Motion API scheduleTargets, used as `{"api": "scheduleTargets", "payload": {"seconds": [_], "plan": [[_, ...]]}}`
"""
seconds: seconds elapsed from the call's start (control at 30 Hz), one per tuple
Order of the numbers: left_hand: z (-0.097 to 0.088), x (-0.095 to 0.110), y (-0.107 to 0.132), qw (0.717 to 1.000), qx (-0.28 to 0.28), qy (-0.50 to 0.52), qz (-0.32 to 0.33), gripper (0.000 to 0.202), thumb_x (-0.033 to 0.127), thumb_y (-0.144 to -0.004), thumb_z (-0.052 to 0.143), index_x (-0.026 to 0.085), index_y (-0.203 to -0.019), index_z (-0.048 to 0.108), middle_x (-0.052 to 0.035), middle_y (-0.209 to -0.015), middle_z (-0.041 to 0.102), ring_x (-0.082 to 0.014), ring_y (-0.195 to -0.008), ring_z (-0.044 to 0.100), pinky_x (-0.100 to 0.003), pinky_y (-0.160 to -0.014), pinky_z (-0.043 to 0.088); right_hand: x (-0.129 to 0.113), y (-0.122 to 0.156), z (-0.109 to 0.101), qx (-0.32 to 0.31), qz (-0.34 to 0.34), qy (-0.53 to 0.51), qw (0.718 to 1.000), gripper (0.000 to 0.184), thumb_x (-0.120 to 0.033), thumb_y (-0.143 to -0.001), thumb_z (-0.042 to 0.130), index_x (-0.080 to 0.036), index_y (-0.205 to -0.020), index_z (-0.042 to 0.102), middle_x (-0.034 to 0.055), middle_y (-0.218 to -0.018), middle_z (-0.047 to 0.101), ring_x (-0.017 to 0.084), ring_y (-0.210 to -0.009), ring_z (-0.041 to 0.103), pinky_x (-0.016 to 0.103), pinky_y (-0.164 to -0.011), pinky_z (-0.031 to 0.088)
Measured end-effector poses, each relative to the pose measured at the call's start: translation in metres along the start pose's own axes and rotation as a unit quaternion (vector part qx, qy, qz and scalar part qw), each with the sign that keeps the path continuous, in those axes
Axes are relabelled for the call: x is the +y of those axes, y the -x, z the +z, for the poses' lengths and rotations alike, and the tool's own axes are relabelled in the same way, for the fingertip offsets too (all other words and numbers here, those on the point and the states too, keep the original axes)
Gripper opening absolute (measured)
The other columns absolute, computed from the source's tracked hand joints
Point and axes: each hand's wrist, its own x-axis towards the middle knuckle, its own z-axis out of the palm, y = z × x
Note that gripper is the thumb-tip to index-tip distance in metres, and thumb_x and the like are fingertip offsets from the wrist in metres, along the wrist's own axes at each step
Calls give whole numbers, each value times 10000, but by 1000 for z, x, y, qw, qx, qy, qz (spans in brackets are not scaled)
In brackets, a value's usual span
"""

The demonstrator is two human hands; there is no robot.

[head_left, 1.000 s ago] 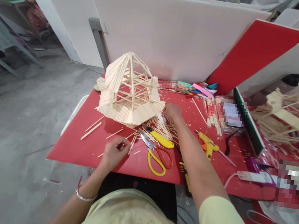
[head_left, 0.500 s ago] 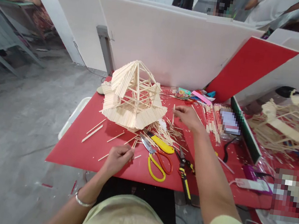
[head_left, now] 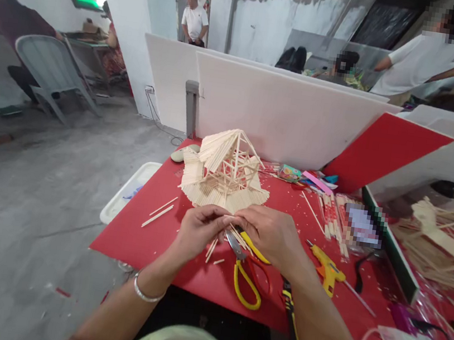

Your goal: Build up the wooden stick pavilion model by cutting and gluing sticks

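My left hand (head_left: pixel 200 229) and my right hand (head_left: pixel 271 230) meet just in front of a pavilion-like model (head_left: pixel 229 173) built from pale wooden sticks. Between their fingertips they pinch a short wooden stick (head_left: pixel 229 217), mostly covered by the fingers. Below my hands lie scissors (head_left: pixel 244 290) with one yellow and one red handle. A yellow-handled tool (head_left: pixel 256 247) is partly hidden under my right hand. Black and yellow pliers (head_left: pixel 290 308) lie beside my right forearm. Loose sticks (head_left: pixel 158 215) rest left of my hands, and more are scattered beneath them.
A yellow glue gun (head_left: pixel 327 269) lies right of my right forearm on the red tabletop (head_left: pixel 136 244). Packs of sticks (head_left: pixel 332 221) and a green-edged panel (head_left: pixel 389 246) are farther right. White boards (head_left: pixel 277 109) stand behind the table. Other people are in the background.
My right hand has come back from the sticks beside the model, and my left hand has moved up to meet it. The view has tilted up, and the glue gun now shows.
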Motion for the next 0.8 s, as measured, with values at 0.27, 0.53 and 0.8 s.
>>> {"api": "scheduleTargets", "payload": {"seconds": [0.27,0.53,0.8], "plan": [[-4,9,-21,974,129,184,33,271,384,-684,837,157,-768,716,-17,-698,669,-50,-470,509,-168,-387,333,10,-38,-26,151,6,-79,985,229,-446,-931,582,-282,-994,729,15,-947,738,169,-853,644,301,-749,467],[7,17,-50,955,80,277,-66,327,295,-622,872,125,-835,691,2,-728,651,-13,-478,492,-124,-372,291,15,-101,-12,219,73,-232,945,231,-401,-834,667,-213,-942,748,22,-852,737,123,-717,620,269,-689,500],[-3,18,-70,950,54,299,-73,317,253,-617,864,96,-809,668,13,-685,611,3,-476,454,-104,-378,273,12,-110,-5,257,43,-110,959,337,-369,-886,597,-232,-1184,675,16,-907,716,116,-699,578,285,-745,483]]}}
